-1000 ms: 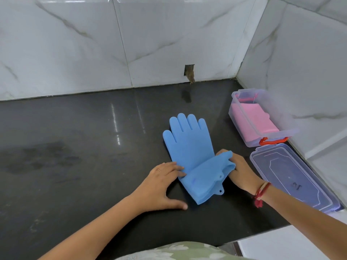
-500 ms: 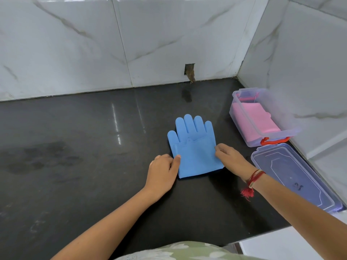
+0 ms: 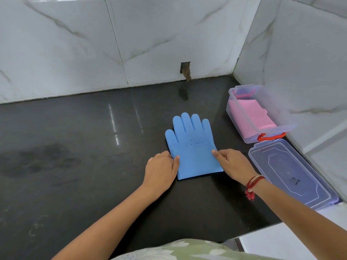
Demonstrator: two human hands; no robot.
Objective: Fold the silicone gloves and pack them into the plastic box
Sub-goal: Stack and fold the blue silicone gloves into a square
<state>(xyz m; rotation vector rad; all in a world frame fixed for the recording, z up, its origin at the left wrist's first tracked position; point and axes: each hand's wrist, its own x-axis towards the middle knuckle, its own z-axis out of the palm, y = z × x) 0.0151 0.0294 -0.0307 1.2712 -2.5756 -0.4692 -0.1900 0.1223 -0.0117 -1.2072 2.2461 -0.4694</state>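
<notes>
A blue silicone glove (image 3: 193, 147) lies flat on the black counter, fingers pointing away from me, its cuff half folded up over the palm. My left hand (image 3: 161, 168) holds the glove's left edge, thumb on top. My right hand (image 3: 231, 163) pinches the right edge, thumb on the blue surface. To the right stands the clear plastic box (image 3: 242, 117) with a red latch, and a folded pink glove (image 3: 251, 117) lies inside it.
The box's clear lid (image 3: 289, 171) lies flat on the counter (image 3: 93, 147) just right of my right wrist. Marble walls close the counter at the back and right. The counter's front edge runs near my body, with a white ledge (image 3: 281, 241) at lower right.
The glove's cuff, lifted one second ago, has been folded forward onto the palm and lies flat. Both hands have moved to the folded glove's side edges.
</notes>
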